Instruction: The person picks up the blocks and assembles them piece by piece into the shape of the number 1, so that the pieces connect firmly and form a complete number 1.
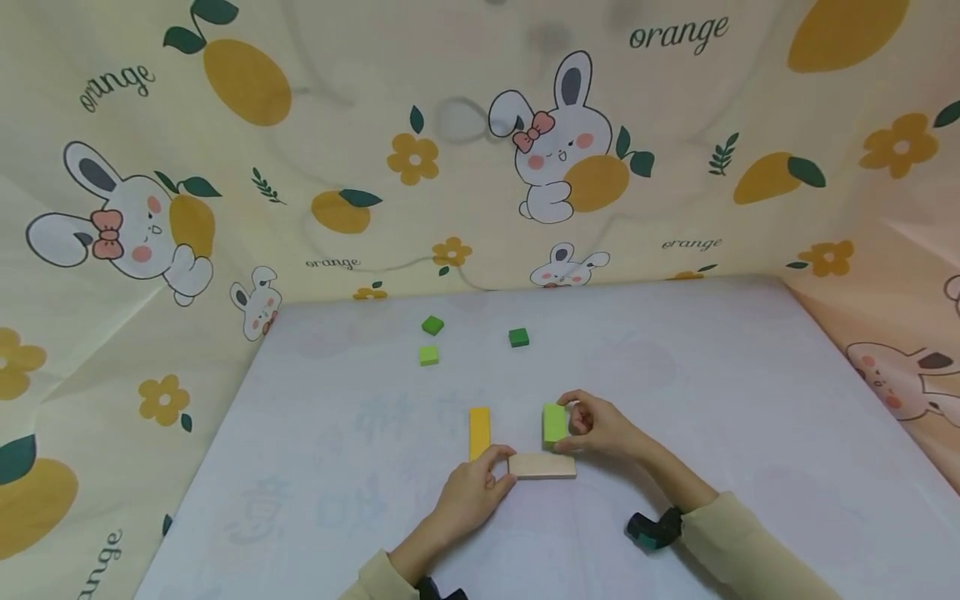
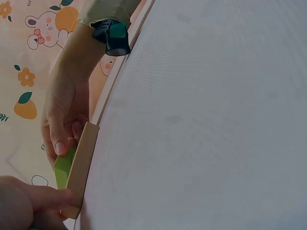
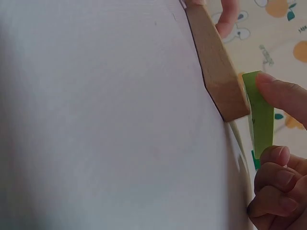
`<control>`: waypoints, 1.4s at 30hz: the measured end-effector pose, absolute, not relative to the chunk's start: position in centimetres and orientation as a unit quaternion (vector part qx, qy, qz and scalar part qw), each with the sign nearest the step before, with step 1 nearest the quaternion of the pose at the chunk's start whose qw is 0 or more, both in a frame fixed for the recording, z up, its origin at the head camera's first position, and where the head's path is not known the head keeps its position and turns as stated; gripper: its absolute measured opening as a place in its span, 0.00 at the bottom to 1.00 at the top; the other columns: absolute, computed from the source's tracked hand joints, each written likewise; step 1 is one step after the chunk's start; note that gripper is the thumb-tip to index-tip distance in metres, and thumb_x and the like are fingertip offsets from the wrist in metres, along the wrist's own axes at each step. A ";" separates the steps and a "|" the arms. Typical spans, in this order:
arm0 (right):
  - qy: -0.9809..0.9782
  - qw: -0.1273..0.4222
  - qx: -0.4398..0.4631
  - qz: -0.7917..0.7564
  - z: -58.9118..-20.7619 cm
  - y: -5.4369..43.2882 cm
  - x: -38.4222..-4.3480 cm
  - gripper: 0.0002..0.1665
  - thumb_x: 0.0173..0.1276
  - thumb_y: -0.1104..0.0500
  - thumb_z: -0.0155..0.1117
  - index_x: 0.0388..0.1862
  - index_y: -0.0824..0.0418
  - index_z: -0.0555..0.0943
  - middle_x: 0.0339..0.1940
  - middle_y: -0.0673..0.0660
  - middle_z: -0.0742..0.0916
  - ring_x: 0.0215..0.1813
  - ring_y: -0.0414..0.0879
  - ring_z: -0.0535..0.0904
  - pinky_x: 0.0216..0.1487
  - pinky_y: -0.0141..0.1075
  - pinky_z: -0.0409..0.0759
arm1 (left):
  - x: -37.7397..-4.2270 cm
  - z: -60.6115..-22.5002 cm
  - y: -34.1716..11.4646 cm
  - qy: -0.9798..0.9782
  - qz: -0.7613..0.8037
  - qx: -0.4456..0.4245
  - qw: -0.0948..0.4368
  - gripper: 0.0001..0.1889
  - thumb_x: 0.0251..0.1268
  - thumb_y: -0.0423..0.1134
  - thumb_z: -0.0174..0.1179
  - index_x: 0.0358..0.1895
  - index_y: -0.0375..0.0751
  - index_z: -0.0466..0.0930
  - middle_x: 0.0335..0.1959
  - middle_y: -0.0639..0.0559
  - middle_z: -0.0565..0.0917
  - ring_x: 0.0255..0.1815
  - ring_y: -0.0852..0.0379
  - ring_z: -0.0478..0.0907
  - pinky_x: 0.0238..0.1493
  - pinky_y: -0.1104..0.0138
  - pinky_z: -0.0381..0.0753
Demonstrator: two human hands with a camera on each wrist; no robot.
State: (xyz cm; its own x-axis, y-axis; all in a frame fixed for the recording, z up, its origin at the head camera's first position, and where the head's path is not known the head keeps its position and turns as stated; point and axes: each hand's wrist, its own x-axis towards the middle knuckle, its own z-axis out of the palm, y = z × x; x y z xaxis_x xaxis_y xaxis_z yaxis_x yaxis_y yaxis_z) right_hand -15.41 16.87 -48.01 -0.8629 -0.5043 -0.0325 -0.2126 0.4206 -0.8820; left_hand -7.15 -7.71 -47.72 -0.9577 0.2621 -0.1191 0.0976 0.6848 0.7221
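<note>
My left hand should steady its pinched pale wooden bar while my right hand squares its pinched light-green rectangular block.

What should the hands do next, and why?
Maybe the right hand should gently settle the long green block against the wooden block: it pinches the green one near that block's right end, while the left hand holds the left end.

Yellow bar and green block flank free room behind the wooden plank.
</note>
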 end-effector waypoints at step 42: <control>0.834 0.168 -0.264 -0.454 -47.9 15.0 -15.4 0.34 0.53 0.59 0.76 0.54 0.68 0.70 0.21 0.50 0.71 0.25 0.32 0.63 0.29 0.26 0.65 | -7.3 -47.9 -7.7 0.908 0.391 0.104 0.107 0.15 0.65 0.42 0.61 0.54 0.48 0.76 0.12 0.63 0.62 0.12 0.68 0.56 0.17 0.75 0.53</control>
